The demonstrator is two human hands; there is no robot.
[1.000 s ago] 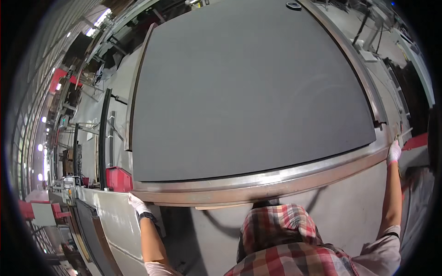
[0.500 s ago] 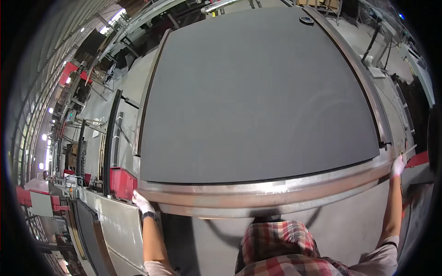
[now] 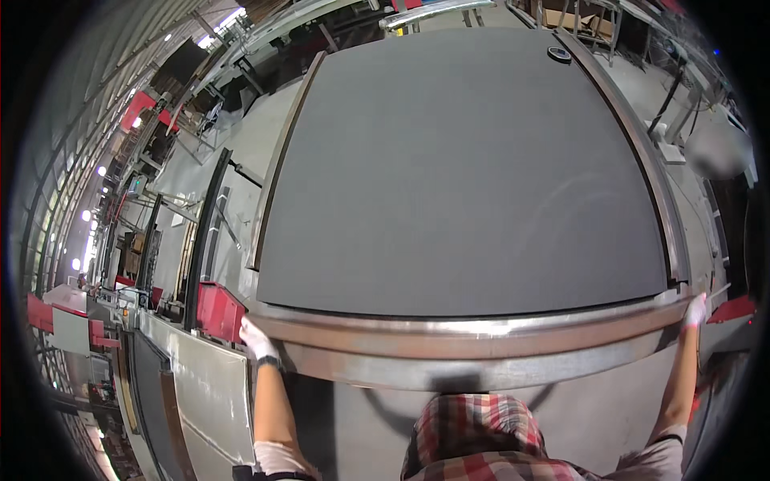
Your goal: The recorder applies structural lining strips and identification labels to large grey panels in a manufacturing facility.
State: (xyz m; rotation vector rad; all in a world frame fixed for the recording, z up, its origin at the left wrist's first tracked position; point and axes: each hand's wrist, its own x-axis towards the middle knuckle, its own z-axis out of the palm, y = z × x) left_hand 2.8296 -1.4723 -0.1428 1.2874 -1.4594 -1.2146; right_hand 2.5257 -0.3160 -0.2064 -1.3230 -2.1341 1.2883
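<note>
A long metal bar (image 3: pixel 473 341), shiny on top and rusty brown along its side, runs across the near edge of a large dark grey panel (image 3: pixel 465 176). My left hand (image 3: pixel 258 338), in a white glove, grips the bar's left end. My right hand (image 3: pixel 695 310), also gloved in white, grips the bar's right end. Both arms are stretched wide apart. The hood of my plaid red, white and grey top (image 3: pixel 481 437) fills the lower middle of the view.
Metal rails (image 3: pixel 654 176) frame the panel's left and right sides. A small round black ring (image 3: pixel 559 54) lies on the panel's far right corner. A red block (image 3: pixel 215 311) sits left of the bar. Grey sheets (image 3: pixel 204 393) and dark bars (image 3: pixel 207 232) stand at left.
The bar has come lower in the view, with both hands holding its ends. The view has tilted so more of the panel's far edge shows.
</note>
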